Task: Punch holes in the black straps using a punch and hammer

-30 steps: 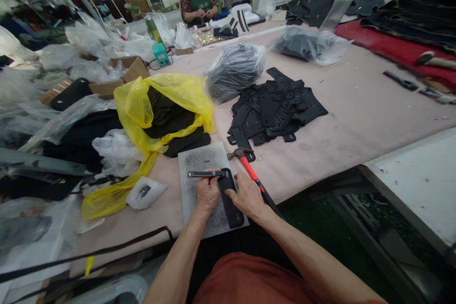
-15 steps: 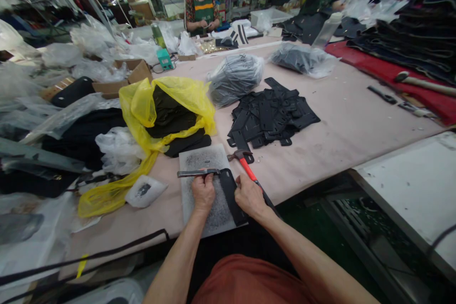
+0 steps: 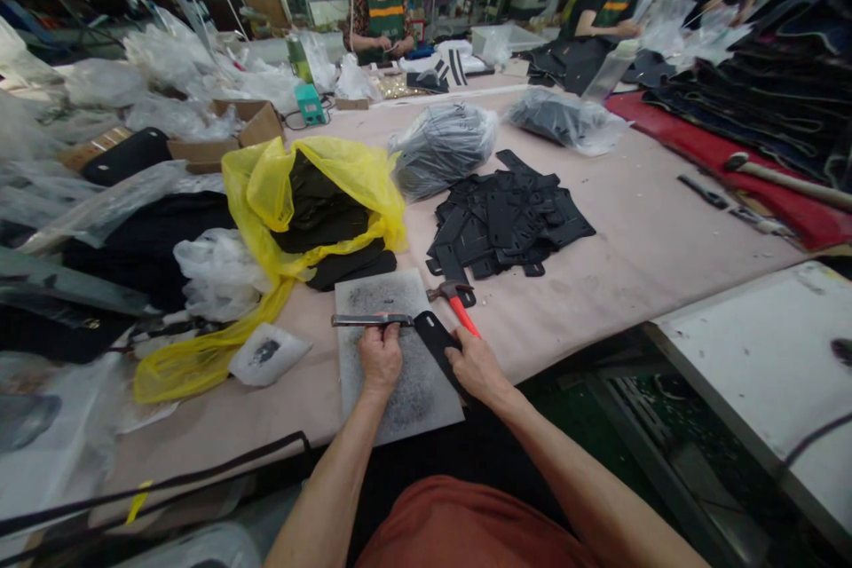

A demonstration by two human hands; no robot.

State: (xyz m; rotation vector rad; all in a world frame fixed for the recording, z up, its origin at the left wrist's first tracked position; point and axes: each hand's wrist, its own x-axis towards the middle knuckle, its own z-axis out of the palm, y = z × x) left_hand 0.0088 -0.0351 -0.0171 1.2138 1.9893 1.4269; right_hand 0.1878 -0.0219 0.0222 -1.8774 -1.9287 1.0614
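Left forearm (image 3: 324, 470) and right forearm (image 3: 579, 470) extend forward, bare and angled inward; left hand (image 3: 380, 362) is curled, thumb and fingers in a pinch grip; right hand (image 3: 477, 366) is likewise curled (fingertips partly hidden); the 2 hands remain apart, wrists nearly straight.

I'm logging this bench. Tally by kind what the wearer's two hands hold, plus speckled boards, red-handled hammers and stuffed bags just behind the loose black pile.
Metal tool in left hand: 1
Black piece in right hand: 1
Speckled board: 1
Red-handled hammer: 1
Stuffed bags: 2
Total: 6
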